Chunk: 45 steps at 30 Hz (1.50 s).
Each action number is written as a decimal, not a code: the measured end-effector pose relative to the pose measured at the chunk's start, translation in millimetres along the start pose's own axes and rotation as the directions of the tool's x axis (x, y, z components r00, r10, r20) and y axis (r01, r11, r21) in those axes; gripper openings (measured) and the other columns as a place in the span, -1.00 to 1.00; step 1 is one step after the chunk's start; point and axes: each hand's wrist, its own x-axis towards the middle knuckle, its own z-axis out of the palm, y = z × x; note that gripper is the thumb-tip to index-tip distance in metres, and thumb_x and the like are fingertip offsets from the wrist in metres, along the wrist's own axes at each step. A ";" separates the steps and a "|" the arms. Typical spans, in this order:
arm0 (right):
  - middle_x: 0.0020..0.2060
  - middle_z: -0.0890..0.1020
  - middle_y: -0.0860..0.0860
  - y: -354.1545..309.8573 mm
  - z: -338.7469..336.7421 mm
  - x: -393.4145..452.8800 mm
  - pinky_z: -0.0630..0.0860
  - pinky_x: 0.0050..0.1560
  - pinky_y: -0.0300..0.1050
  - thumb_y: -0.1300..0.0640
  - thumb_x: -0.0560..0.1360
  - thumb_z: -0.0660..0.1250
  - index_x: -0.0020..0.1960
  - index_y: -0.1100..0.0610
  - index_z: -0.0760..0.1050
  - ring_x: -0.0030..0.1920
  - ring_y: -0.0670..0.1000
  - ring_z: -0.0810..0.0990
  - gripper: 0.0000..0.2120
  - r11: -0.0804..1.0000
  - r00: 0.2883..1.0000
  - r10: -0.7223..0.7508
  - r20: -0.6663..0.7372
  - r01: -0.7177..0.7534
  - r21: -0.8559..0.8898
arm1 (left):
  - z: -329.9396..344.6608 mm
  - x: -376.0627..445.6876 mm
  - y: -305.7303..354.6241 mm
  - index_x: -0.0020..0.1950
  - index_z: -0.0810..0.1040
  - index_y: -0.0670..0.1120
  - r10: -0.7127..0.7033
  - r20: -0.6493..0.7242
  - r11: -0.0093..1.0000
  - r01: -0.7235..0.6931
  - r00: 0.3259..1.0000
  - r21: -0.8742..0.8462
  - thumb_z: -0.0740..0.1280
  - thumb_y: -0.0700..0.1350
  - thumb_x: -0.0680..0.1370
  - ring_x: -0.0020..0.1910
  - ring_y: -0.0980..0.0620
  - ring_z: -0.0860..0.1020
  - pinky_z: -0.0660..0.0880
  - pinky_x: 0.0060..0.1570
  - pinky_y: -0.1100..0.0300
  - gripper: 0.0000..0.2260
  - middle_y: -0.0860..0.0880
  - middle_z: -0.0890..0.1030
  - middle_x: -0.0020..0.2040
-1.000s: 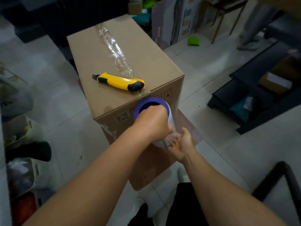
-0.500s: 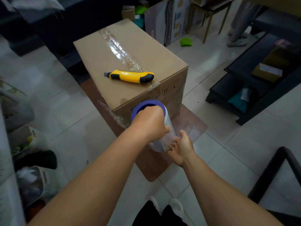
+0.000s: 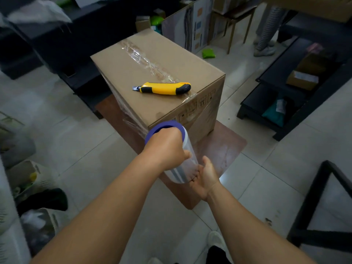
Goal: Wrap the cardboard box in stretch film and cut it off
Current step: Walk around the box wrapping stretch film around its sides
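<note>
Frame centre: left hand (image 3: pixel 167 143) fingers inside film roll (image 3: pixel 179 153) top core, right hand (image 3: pixel 205 176) cupping bottom end; roll upright against cardboard box (image 3: pixel 152 73) corner for side wrap. Yellow cutter (image 3: pixel 164 88) waits on top.

Brown cardboard box (image 3: pixel 152 77) stands upright, film clinging to its sides; stretch-film roll (image 3: pixel 182 159) tilted beside its near corner

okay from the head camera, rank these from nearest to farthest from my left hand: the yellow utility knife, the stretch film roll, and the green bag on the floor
1. Stretch film roll: the left hand grips its top end, by the cardboard box's near corner.
2. Yellow utility knife: lying on top of the box, beyond the hand.
3. Green bag: on the floor past the box's far right side.
</note>
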 end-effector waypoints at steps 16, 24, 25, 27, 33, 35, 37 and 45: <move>-0.03 0.63 0.14 74.4 59.6 -7.8 0.50 -0.18 -0.17 -0.17 0.63 -0.02 0.33 0.27 0.42 -0.13 0.01 0.59 -0.41 0.984 0.994 -0.070 -0.081 0.082 0.157 | -11.2 -23.6 -72.8 -0.41 0.27 -0.11 0.165 0.028 0.985 -0.166 0.986 0.053 0.41 0.04 0.50 -0.49 0.01 0.30 0.29 -0.43 0.17 -0.57 -0.03 0.29 -0.49; 0.08 0.63 0.18 98.2 86.5 0.0 0.52 -0.13 -0.15 -0.18 0.62 -0.03 0.35 0.28 0.41 -0.07 0.03 0.61 -0.40 0.983 0.992 -0.085 -0.091 0.098 0.158 | -16.1 -23.6 -110.5 -0.39 0.29 -0.11 0.173 0.005 0.983 -0.173 0.985 0.062 0.42 0.05 0.48 -0.47 0.00 0.33 0.33 -0.39 0.14 -0.58 -0.03 0.32 -0.47; 0.10 0.62 0.18 100.4 90.1 1.6 0.51 -0.14 -0.16 -0.17 0.62 -0.03 0.35 0.27 0.40 -0.07 0.02 0.61 -0.40 0.982 0.993 -0.086 -0.086 0.099 0.163 | -16.7 -23.0 -114.6 -0.39 0.29 -0.11 0.178 0.006 0.982 -0.178 0.984 0.066 0.42 0.05 0.48 -0.47 0.00 0.33 0.33 -0.38 0.13 -0.58 -0.03 0.32 -0.47; 0.14 0.61 0.19 103.7 98.2 4.0 0.50 -0.17 -0.17 -0.17 0.63 -0.03 0.36 0.28 0.40 -0.08 0.02 0.60 -0.40 0.979 0.993 -0.091 -0.081 0.104 0.176 | -18.5 -21.0 -122.8 -0.41 0.27 -0.12 0.191 0.002 0.979 -0.190 0.982 0.078 0.41 0.05 0.49 -0.49 0.00 0.32 0.33 -0.38 0.13 -0.56 -0.04 0.30 -0.48; 0.27 0.55 0.24 109.3 123.4 10.2 0.46 0.24 -0.02 -0.16 0.63 -0.03 0.36 0.30 0.41 0.25 0.16 0.54 -0.39 0.977 0.986 -0.112 -0.125 0.132 0.168 | -26.1 -10.8 -145.0 -0.43 0.21 -0.12 0.215 -0.030 0.973 -0.211 0.976 0.097 0.41 0.08 0.48 -0.49 0.01 0.26 0.26 -0.43 0.15 -0.51 -0.04 0.25 -0.50; 0.33 0.48 0.27 111.6 130.0 14.1 0.40 0.36 0.04 -0.17 0.62 -0.03 0.39 0.31 0.37 0.36 0.21 0.45 -0.38 0.973 0.984 -0.118 -0.132 0.141 0.181 | -28.1 -7.1 -152.4 -0.44 0.20 -0.12 0.231 -0.040 0.968 -0.226 0.972 0.109 0.41 0.09 0.48 -0.50 0.02 0.25 0.22 -0.46 0.17 -0.49 -0.03 0.24 -0.50; 0.28 0.52 0.28 113.0 134.5 17.6 0.52 0.17 0.01 -0.15 0.63 -0.04 0.36 0.31 0.39 0.27 0.21 0.52 -0.40 0.969 0.985 -0.117 -0.128 0.141 0.201 | -30.0 -2.1 -159.1 -0.44 0.20 -0.12 0.239 -0.040 0.965 -0.233 0.970 0.117 0.40 0.10 0.48 -0.50 0.02 0.26 0.22 -0.46 0.16 -0.49 -0.04 0.24 -0.50; -0.09 0.66 0.11 116.1 157.4 46.0 0.53 -0.31 -0.21 -0.12 0.65 -0.05 0.24 0.24 0.49 -0.12 -0.02 0.62 -0.47 0.938 0.986 -0.121 -0.117 0.152 0.310 | -39.9 29.3 -187.1 -0.41 0.24 -0.11 0.293 0.018 0.947 -0.292 0.956 0.135 0.37 0.14 0.49 -0.48 0.02 0.28 0.27 -0.40 0.16 -0.52 -0.04 0.26 -0.46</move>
